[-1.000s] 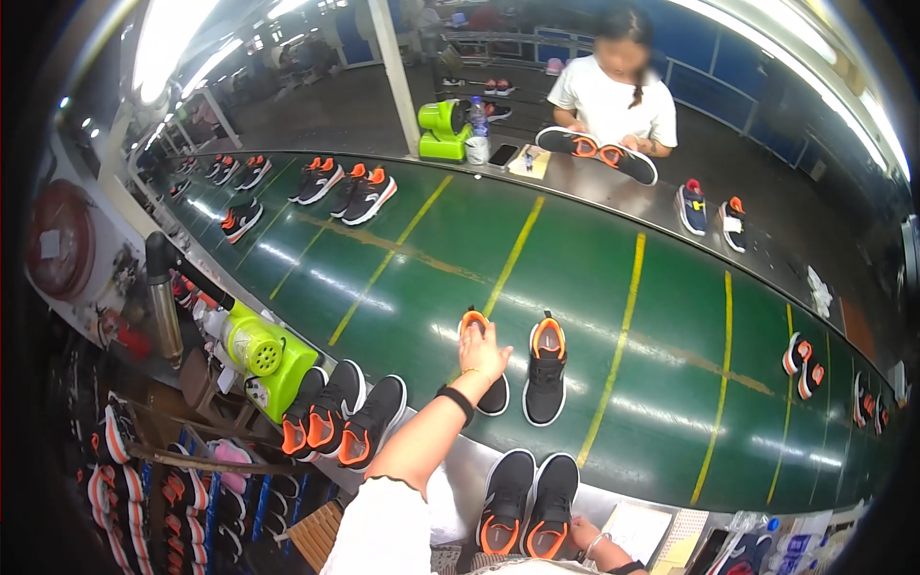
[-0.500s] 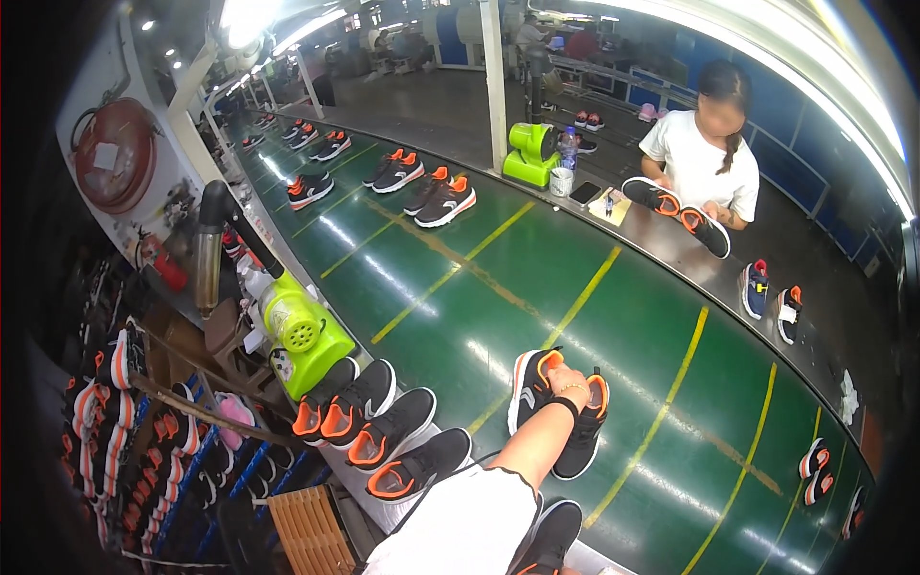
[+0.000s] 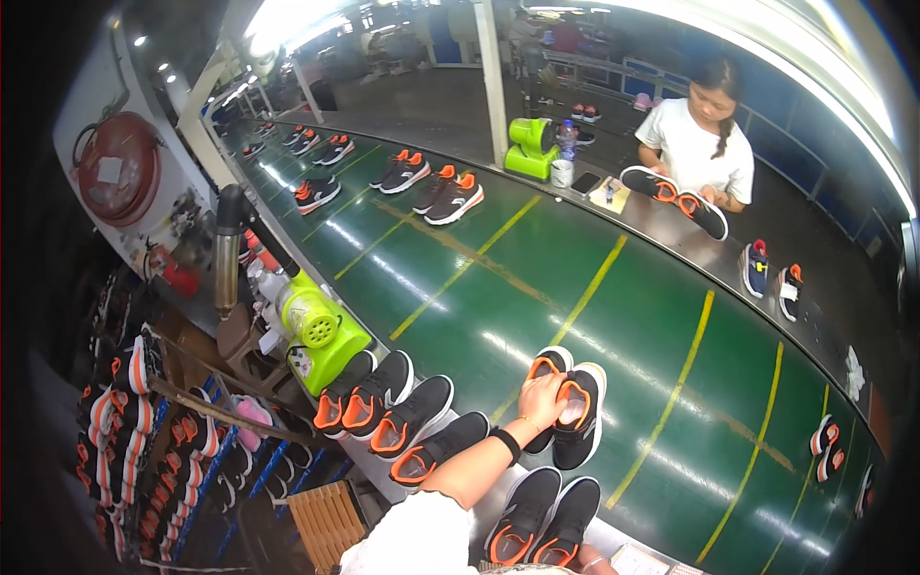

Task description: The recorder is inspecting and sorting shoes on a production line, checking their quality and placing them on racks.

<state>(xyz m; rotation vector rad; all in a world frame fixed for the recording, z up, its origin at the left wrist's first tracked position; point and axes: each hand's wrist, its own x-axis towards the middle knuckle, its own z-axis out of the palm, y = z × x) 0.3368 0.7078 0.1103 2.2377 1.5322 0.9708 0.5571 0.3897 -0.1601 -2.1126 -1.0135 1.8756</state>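
While my left hand (image 3: 542, 401) gripped a pair of black shoes with orange linings (image 3: 567, 402), fingers closed over their collars, the pair lay on the green conveyor belt (image 3: 671, 326), just past its near edge and beside a yellow stripe. I wore a black wristband (image 3: 508, 445) on that arm. My right hand (image 3: 596, 565) barely showed at the bottom edge of the view, and I could not tell whether it was closed or spread.

Just below the held pair, another black and orange pair (image 3: 541, 519) sat on the near ledge. To its left, four more shoes of the same kind (image 3: 398, 414) lay fanned out side by side, next to a lime-green machine (image 3: 321, 331). Farther left, racks full of shoes (image 3: 134, 431) stood below the belt.

Up the belt, further pairs (image 3: 436, 187) rested well apart from mine. Across it, another person in a white shirt (image 3: 700, 144) handled a shoe (image 3: 676, 196) at the far tabletop, with a second green machine (image 3: 532, 149) near them and small dark shoes (image 3: 771, 273) to their side.
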